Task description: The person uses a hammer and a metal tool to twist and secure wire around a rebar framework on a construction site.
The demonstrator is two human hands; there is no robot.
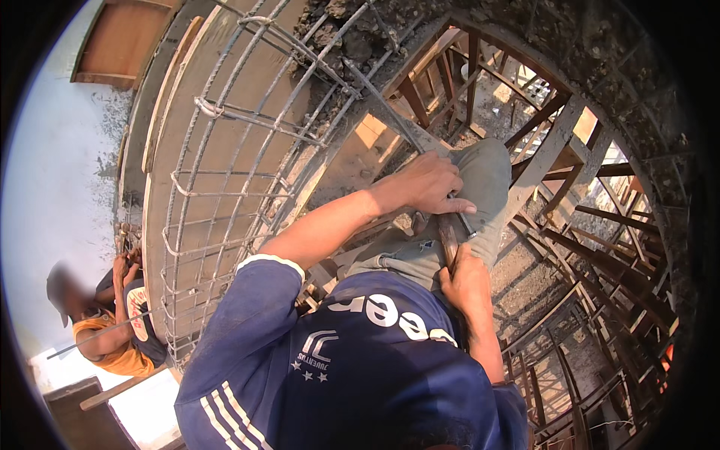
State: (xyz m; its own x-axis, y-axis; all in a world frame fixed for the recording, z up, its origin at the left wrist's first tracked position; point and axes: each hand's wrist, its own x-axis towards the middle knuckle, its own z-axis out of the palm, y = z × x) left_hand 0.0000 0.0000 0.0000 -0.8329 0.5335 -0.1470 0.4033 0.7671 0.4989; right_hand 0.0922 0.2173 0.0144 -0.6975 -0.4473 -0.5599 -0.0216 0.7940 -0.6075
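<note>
My left hand point(431, 184) is closed round a long grey steel bar point(401, 129). The bar slants from the rebar cage at upper left, passes under my palm and ends just above my right hand. Lower down, my right hand point(469, 281) grips a worn wooden handle point(448, 238) standing up beside the bar's near end. The head of that tool, if any, is hidden or unclear. Both hands are in front of my bent, grey-trousered leg point(484, 176).
A tied rebar cage point(225, 187) rises on the left beside a board panel point(169, 225). Far left, a person in an orange top point(112, 341) sits with hands together. Right and below, timber props point(600, 262) crowd a deep opening with a concrete rim point(600, 52).
</note>
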